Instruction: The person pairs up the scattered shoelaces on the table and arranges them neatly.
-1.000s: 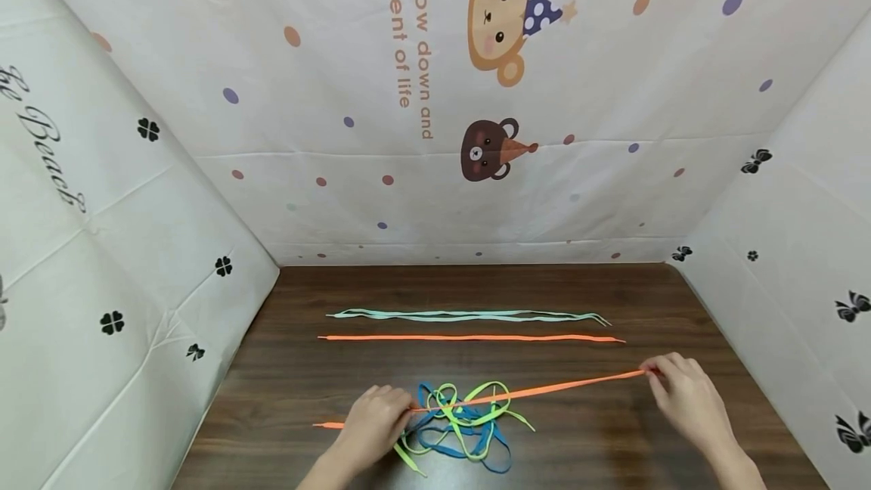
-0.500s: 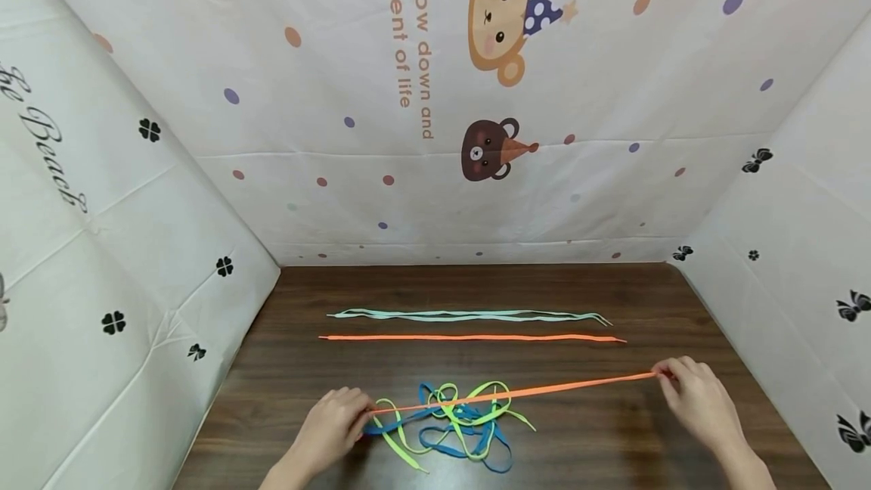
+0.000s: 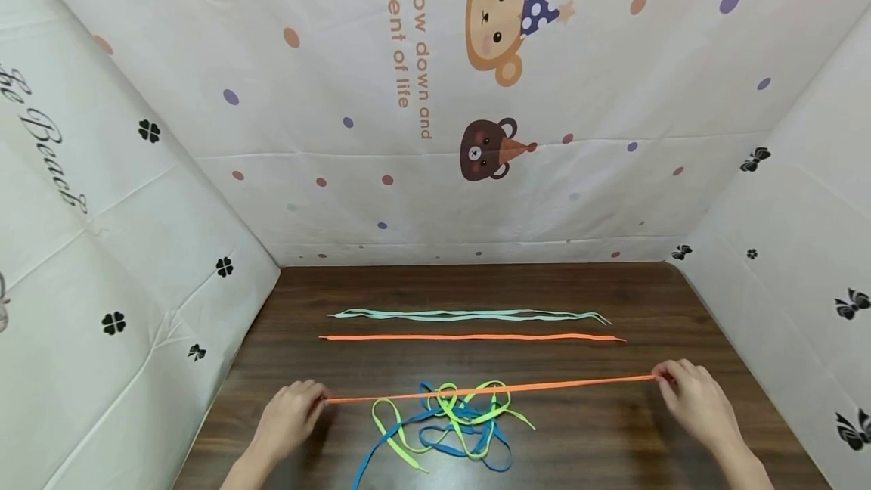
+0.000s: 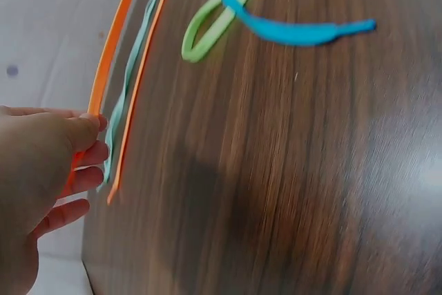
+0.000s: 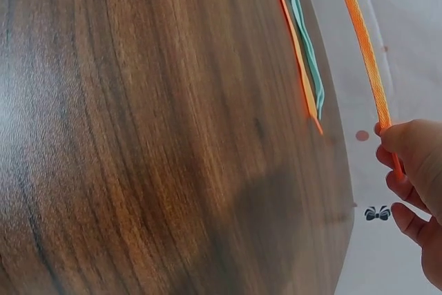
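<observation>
An orange shoelace (image 3: 531, 386) is stretched nearly straight across the front of the table, raised above it. The left hand (image 3: 289, 414) pinches its left end between thumb and fingers, and the right hand (image 3: 697, 403) pinches the right end. Below the lace's middle lies a loose tangle of a yellow-green shoelace (image 3: 403, 454) and a blue shoelace (image 3: 370, 454). In the left wrist view, the thumb presses the held lace against the index finger, and the blue lace's flat tip shows on the wood.
Farther back, another orange shoelace (image 3: 469, 337) lies straight on the brown wooden table (image 3: 544, 452). Behind it, mint-green shoelaces (image 3: 469, 315) lie side by side. White printed cloth (image 3: 435, 210) walls off the back and both sides.
The left hand has moved left, drawing the orange lace's left end out past the tangle. The blue lace's end now trails toward the front edge. The right hand has shifted slightly right.
</observation>
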A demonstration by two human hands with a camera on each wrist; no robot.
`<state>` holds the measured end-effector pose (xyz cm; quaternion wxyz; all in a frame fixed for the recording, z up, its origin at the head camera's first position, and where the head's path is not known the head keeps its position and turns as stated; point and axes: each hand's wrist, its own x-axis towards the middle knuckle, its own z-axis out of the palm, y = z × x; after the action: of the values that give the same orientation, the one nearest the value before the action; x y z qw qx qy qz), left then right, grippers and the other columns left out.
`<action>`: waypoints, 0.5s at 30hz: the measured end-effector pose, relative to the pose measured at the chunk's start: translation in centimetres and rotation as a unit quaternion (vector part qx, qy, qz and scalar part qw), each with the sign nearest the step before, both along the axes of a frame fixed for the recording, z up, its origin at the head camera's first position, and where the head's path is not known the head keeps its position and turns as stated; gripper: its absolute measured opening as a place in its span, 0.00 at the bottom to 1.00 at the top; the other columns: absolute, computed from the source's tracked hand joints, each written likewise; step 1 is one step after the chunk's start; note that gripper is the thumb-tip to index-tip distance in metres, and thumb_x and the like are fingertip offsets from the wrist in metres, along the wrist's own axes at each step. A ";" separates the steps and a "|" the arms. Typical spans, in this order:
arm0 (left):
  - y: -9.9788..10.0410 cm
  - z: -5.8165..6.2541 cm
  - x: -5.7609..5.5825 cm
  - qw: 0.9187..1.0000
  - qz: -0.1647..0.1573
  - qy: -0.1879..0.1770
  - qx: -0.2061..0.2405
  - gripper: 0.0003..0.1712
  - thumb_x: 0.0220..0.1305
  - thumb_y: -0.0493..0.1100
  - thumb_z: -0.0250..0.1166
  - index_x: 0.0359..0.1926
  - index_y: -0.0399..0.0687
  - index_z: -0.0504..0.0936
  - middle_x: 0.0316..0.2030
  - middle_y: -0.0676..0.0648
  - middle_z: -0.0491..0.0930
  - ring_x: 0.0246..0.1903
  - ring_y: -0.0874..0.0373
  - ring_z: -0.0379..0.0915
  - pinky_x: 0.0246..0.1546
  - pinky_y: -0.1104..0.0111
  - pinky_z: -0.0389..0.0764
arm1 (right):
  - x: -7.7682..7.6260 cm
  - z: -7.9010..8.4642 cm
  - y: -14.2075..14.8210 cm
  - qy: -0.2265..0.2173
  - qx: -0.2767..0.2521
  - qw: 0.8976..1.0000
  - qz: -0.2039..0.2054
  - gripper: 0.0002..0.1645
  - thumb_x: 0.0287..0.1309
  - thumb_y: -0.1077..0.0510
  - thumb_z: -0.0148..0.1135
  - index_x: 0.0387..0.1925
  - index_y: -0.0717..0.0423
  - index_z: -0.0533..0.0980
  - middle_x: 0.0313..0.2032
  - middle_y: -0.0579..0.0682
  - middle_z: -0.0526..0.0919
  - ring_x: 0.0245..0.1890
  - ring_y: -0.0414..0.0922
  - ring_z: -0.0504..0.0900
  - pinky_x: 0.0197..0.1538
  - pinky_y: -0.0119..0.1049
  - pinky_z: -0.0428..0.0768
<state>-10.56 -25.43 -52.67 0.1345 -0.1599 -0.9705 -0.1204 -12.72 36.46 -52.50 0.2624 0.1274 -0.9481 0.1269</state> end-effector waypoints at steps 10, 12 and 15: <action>-2.3 -0.7 -1.4 0.999 0.036 0.011 0.011 0.09 0.45 0.34 0.72 0.25 0.52 0.82 0.23 0.59 0.76 0.23 0.63 0.73 0.24 0.69 0.73 | -0.6 -0.4 -0.1 -0.026 -0.005 1.000 -0.003 0.14 0.32 0.70 0.71 0.23 0.55 0.76 0.21 0.44 0.72 0.20 0.40 0.66 0.22 0.34 0.64; -2.6 -0.8 -1.8 0.999 0.036 0.011 0.013 0.09 0.46 0.33 0.71 0.26 0.51 0.82 0.23 0.58 0.77 0.24 0.62 0.74 0.24 0.69 0.73 | -0.8 -0.5 -0.2 -0.031 -0.005 1.000 -0.003 0.14 0.33 0.70 0.71 0.23 0.55 0.76 0.21 0.44 0.72 0.20 0.39 0.66 0.22 0.34 0.63; -2.9 -1.1 -2.5 0.999 0.047 0.003 0.015 0.07 0.47 0.33 0.70 0.26 0.50 0.82 0.24 0.56 0.78 0.25 0.60 0.75 0.24 0.66 0.75 | -1.1 -0.6 -0.3 -0.038 -0.008 0.999 -0.004 0.13 0.34 0.70 0.71 0.23 0.55 0.76 0.21 0.43 0.72 0.20 0.39 0.65 0.22 0.33 0.63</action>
<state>-13.06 -28.37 -53.72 0.1451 -0.1128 -0.9746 -0.1282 -13.87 36.14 -53.13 0.2278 0.1168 -0.9567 0.1385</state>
